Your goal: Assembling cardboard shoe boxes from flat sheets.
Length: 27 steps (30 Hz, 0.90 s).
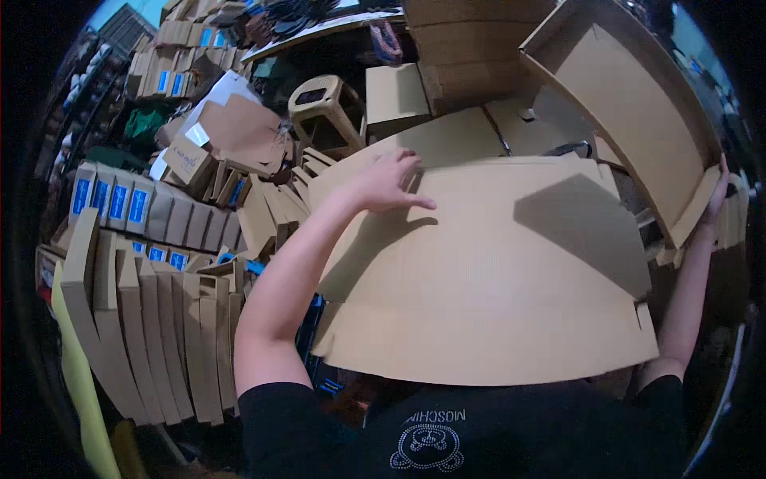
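Observation:
A large flat cardboard sheet (479, 263) with slotted, creased edges lies in front of me, its near edge against my shirt. Over its far left part is my left hand (392, 184), thumb and fingers apart, holding nothing. Whether its fingertips touch the sheet I cannot tell. At the far right, my right hand (718, 190) grips the lower end of a shallow folded cardboard tray (630, 96), which is raised and tilted with its hollow side toward me. Most of the right hand's fingers are hidden behind the tray wall. The tray casts a shadow on the sheet.
Several narrow cardboard boxes (148, 335) stand in a row at the left, with blue-labelled boxes (120, 199) behind. A plastic stool (325, 112) and a closed carton (396, 89) stand beyond the sheet. A dark-handled tool (570, 149) lies by its far edge.

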### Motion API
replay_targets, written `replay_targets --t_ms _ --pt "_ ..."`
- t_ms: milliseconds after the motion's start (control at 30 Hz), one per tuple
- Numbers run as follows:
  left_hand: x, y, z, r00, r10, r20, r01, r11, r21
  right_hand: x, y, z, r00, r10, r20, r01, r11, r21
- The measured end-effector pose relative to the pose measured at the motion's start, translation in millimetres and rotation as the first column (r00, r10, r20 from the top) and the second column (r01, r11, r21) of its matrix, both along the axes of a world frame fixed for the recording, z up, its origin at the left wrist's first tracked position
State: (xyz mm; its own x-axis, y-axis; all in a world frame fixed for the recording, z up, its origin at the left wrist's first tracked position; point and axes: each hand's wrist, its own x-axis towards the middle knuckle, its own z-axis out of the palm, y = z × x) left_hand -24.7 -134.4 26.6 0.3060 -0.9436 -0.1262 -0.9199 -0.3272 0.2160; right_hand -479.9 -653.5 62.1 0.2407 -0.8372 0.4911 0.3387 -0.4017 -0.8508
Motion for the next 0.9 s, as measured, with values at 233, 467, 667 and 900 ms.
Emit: replay_targets --t_ms 233,467,667,900 --pt "11 -2 -44 0.992 0.042 0.116 -0.043 0.999 0.002 0 26 -1 0.987 -0.160 -0.026 0.161 0.981 0.111" --pt "12 -56 -26 0.993 0.099 0.057 -0.099 0.995 0.007 15 13 -20 0.996 -0.089 0.020 0.085 0.983 0.162" --pt "12 -46 -27 0.980 0.157 0.121 -0.155 0.988 -0.024 59 64 6 0.997 -0.029 0.067 0.003 0.935 0.355" --pt "-57 -11 -2 0.949 0.057 0.310 0.080 0.908 -0.411 106 85 43 0.990 0.070 0.120 -0.031 0.953 -0.302"
